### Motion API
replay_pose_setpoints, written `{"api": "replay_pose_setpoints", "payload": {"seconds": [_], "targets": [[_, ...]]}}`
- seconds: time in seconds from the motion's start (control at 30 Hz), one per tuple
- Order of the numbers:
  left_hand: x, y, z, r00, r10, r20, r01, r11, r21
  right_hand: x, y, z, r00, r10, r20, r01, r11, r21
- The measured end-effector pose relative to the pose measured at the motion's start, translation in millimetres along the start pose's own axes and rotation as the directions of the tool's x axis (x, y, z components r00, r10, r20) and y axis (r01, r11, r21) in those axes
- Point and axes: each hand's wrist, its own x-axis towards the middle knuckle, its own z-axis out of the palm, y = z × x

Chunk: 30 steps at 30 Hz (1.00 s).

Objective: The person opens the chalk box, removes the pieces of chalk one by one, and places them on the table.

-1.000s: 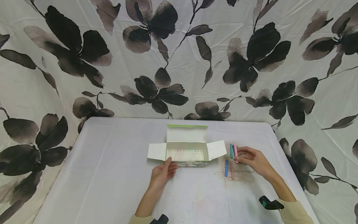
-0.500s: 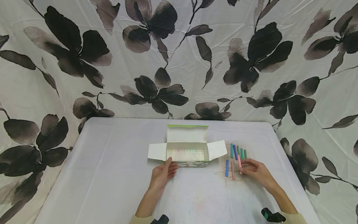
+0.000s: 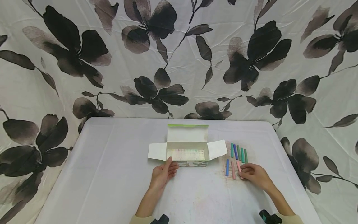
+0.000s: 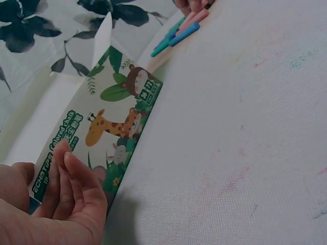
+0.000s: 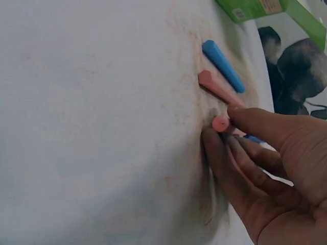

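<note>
Right hand [image 3: 254, 175] low on the table [image 3: 112, 174], fingers curled, thumb and fingertips pinching the near end of a pink chalk [image 3: 238, 166]. Chalk lies flat on the cloth; long axis runs from the fingers away from the person, far end tipped slightly toward the box. In the right wrist view the round end of the pink chalk [image 5: 221, 123] shows between thumb and forefinger, touching both.

Just left of the held stick: a second pink stick [image 3: 232, 170], parallel, apart from the fingers. Left of that, a blue stick [image 3: 227, 167], same lie. All three long axes point away from the person.

Beyond the fingertips, a row of sticks side by side: green [image 3: 231, 150], dark blue [image 3: 235, 151], green [image 3: 239, 152], green [image 3: 242, 155], green [image 3: 245, 155]. Each points away from the person, near to the held stick but not touching the hand.

Left hand [image 3: 163, 173] well apart from the right, fingers straight and relaxed, fingertips against the near wall of the box [image 3: 186, 148]. Left wrist view: fingers [image 4: 76, 178] flat on the printed side with giraffe and leaves, nothing pinched.

Box open, lid standing up on the far side, flaps spread left and right. Its long axis runs across, at right angles to the chalks. Right flap lies near the green row.
</note>
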Motion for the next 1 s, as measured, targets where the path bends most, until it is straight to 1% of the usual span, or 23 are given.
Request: {"api": "replay_pose_setpoints", "payload": {"seconds": [0.03, 0.13, 0.3, 0.47, 0.6, 0.87, 1.0], "targets": [[-0.1, 0.0, -0.2, 1.000, 0.001, 0.000, -0.001, 1.000, 0.004, 0.3, -2.1, 0.1, 1.000, -0.021, 0.000, 0.021, 0.999, -0.034], [0.2, -0.4, -0.2, 1.000, -0.008, -0.006, 0.008, 1.000, 0.007, 1.3, -6.5, 1.2, 1.000, -0.019, -0.015, 0.018, 0.996, -0.090], [0.5, -0.6, -0.9, 1.000, -0.008, 0.000, 0.008, 1.000, 0.011, 3.0, -12.2, -0.1, 0.999, -0.030, -0.029, 0.027, 0.993, -0.117], [-0.6, 0.6, -2.0, 1.000, -0.008, 0.004, 0.008, 1.000, 0.016, 6.0, -24.9, -6.6, 0.994, -0.086, -0.070, 0.073, 0.983, -0.169], [-0.8, 0.7, -2.5, 1.000, -0.003, 0.007, 0.003, 1.000, 0.018, 10.4, -37.6, -13.6, 0.988, -0.131, -0.084, 0.115, 0.979, -0.170], [0.8, -2.4, -3.4, 1.000, 0.004, 0.000, -0.004, 1.000, 0.017, 25.6, -59.9, -23.2, 0.975, -0.194, -0.107, 0.177, 0.972, -0.154], [1.1, -2.9, -3.5, 1.000, 0.005, 0.002, -0.005, 1.000, 0.015, 31.5, -73.1, -26.7, 0.968, -0.227, -0.110, 0.212, 0.968, -0.131]]}}
